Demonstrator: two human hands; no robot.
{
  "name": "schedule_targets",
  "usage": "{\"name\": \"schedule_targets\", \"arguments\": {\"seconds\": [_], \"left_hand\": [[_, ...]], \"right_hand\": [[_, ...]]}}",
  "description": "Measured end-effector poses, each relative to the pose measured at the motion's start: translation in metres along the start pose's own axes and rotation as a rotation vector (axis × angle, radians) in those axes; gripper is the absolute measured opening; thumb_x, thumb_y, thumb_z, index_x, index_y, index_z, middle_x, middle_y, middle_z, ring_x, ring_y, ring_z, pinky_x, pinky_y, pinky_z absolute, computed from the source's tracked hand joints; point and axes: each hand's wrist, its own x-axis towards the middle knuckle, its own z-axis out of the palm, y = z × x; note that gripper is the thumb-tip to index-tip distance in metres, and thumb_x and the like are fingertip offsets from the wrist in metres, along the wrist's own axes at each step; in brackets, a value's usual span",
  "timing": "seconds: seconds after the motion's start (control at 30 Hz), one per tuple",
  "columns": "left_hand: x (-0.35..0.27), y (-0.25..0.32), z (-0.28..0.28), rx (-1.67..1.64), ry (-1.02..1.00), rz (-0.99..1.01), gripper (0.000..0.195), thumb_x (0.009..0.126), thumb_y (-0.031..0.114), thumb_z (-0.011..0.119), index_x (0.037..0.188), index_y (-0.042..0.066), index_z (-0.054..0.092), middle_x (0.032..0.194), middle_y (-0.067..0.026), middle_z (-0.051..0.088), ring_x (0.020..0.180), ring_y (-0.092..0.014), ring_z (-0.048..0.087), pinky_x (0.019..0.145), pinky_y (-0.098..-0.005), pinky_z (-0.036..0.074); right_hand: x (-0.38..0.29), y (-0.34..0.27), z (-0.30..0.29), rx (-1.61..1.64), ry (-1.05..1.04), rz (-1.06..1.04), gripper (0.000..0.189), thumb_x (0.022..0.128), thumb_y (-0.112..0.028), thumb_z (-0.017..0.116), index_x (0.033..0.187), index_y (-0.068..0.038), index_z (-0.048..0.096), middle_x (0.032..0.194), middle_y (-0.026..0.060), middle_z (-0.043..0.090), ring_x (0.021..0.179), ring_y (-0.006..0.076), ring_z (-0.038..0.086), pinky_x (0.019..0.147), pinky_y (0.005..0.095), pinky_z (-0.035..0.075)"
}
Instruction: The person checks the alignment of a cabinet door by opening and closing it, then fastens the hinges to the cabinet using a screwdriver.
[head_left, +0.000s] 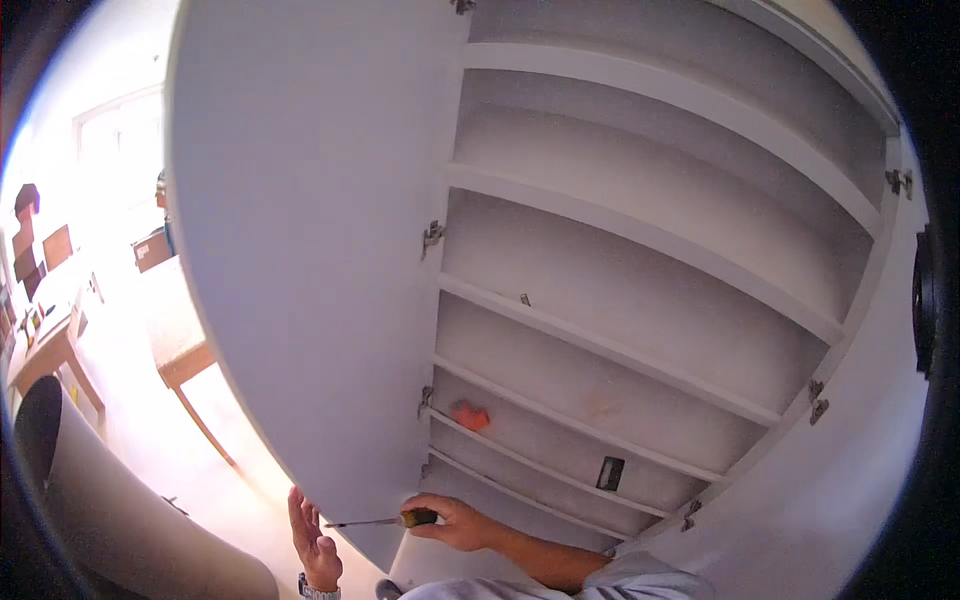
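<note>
A screwdriver (416, 517) with a dark and yellowish handle is in my right hand (457, 523), its shaft lying level and its tip pointing left. My left hand (313, 536), a metal-band watch on the wrist, is raised with the fingers up beside the lower outer edge of a white cabinet door (315, 262); whether it touches the edge I cannot tell. The screwdriver's tip is just right of that hand. The door stands swung out on metal hinges (433, 234) from a white shelved cabinet (645, 225).
A red-orange object (470, 415), a dark rectangular piece (610, 474) and a small metal part (525, 299) are on the shelves. At the right stands a second door (840, 450). Wooden tables (187, 360) and a large rounded pale object (150, 517) are at the left.
</note>
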Motion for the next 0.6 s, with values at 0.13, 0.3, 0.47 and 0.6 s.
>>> {"name": "schedule_targets", "arguments": {"seconds": [0.13, 0.3, 0.47, 0.6], "left_hand": [[-0.015, 0.008, 0.010, 0.000, -0.128, 0.026, 0.078, 0.083, 0.053, 0.056, 0.135, 0.000, 0.035, 0.143, -0.0197, 0.027, 0.129, -0.031, 0.033, 0.104, -0.0422, 0.028], [-0.028, 0.003, 0.021, -0.293, -0.265, -0.070, 0.046, 0.089, 0.037, 0.054, 0.111, -0.002, 0.061, 0.146, -0.0217, 0.020, 0.132, -0.034, 0.028, 0.105, -0.0428, 0.025], [-0.016, 0.023, 0.020, -0.558, -0.492, -0.216, 0.041, 0.093, 0.030, 0.050, 0.092, -0.007, 0.066, 0.139, -0.0224, 0.035, 0.131, -0.032, 0.031, 0.105, -0.0437, 0.026], [0.005, -0.004, 0.001, -0.529, -0.740, -0.345, 0.042, 0.095, 0.030, 0.045, 0.092, -0.008, 0.063, 0.119, -0.0235, 0.054, 0.121, -0.032, 0.044, 0.099, -0.0437, 0.038]], "right_hand": [[-0.001, -0.007, 0.019, -0.141, 0.005, -0.076, 0.036, 0.085, -0.014, 0.062, 0.119, -0.008, 0.052, 0.122, 0.0150, 0.051, 0.116, 0.0247, 0.047, 0.097, 0.0344, 0.037], [-0.010, -0.018, 0.025, -0.426, 0.022, -0.125, 0.038, 0.083, -0.017, 0.064, 0.119, -0.009, 0.053, 0.134, 0.0194, 0.042, 0.127, 0.0314, 0.038, 0.099, 0.0369, 0.035], [-0.036, -0.008, -0.003, -0.202, -0.024, 0.078, 0.049, 0.080, -0.024, 0.068, 0.123, -0.010, 0.050, 0.133, 0.0142, 0.044, 0.122, 0.0268, 0.043, 0.099, 0.0389, 0.035], [-0.031, -0.038, -0.005, 0.240, 0.434, -0.044, 0.068, 0.075, -0.031, 0.074, 0.129, -0.005, 0.041, 0.129, 0.0106, 0.047, 0.118, 0.0222, 0.045, 0.096, 0.0363, 0.037]]}}
